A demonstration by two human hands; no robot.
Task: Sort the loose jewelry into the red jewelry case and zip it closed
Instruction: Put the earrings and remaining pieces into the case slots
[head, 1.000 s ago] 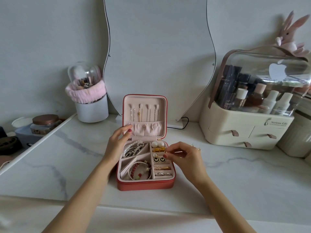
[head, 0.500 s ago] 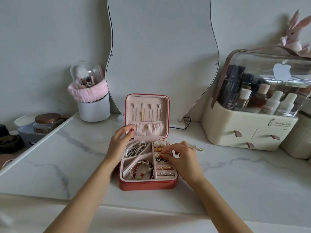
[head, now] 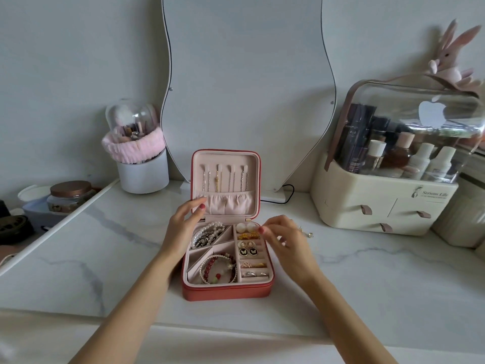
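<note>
The jewelry case [head: 227, 292] lies open on the counter [head: 367, 285], lid upright before the mirror [head: 246, 82]. A brush holder [head: 143, 174] stands behind-left, an organizer [head: 383, 206] right. Loose earrings [head: 305, 232] lie just right of the case.

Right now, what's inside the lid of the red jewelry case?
The lid holds a row of chains hanging from tabs above a gathered pink pocket. The chains' lower ends drop into the pocket, out of sight. The left hand covers the lid's lower left corner.

Right hand [head: 286, 240] blurred; its fingers' grip cannot be told.
</note>
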